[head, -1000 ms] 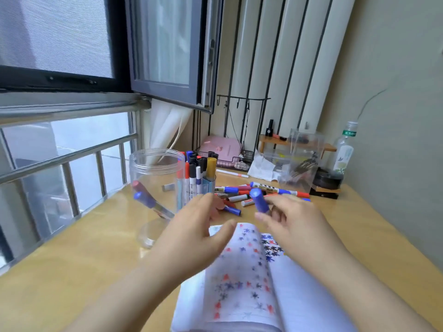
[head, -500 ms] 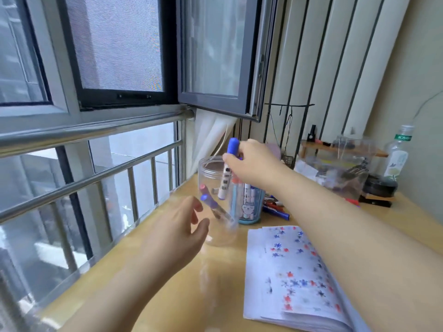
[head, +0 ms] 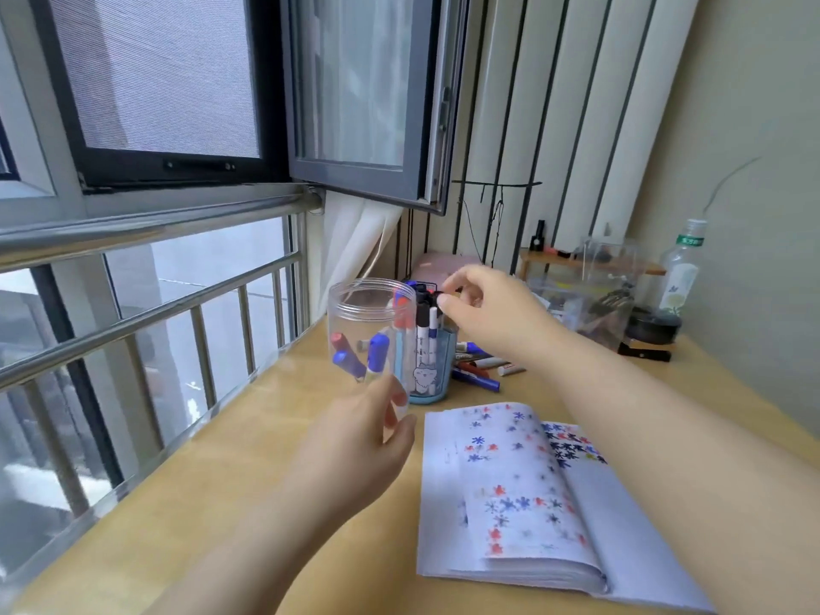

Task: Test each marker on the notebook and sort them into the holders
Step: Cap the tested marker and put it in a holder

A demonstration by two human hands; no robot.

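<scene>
Markers are split between two holders at the window side of the wooden desk (head: pixel 230 503). In the head view, a clear plastic jar (head: pixel 370 335) stands near the desk's left edge and holds a few markers leaning at a slant: one with a red cap (head: pixel 341 340), one with a blue cap (head: pixel 348 362) beneath it, and another blue-capped marker (head: pixel 378 353) nearer the jar's right wall. Just to the right of the jar, touching or nearly touching it, a blue pen cup (head: pixel 429 368) with a small cartoon cat on its front holds upright markers with black, red and blue caps. The right hand (head: pixel 490 310) reaches above this cup, thumb and forefinger pinched on the black cap of one upright marker (head: pixel 434 304); the other fingers curl loosely. The left hand (head: pixel 359 446) is in front of the jar's lower part, fingers relaxed and slightly apart, with the fingertips at the jar's base; whether they touch it I cannot tell. More loose markers (head: pixel 477 370) lie flat on the desk behind and to the right of the cup. An open notebook (head: pixel 523 494) lies near the right forearm, its pages covered with small red, blue and black star-like scribbles. Farther back stand a clear box (head: pixel 594 286) and a plastic bottle (head: pixel 681 268).
</scene>
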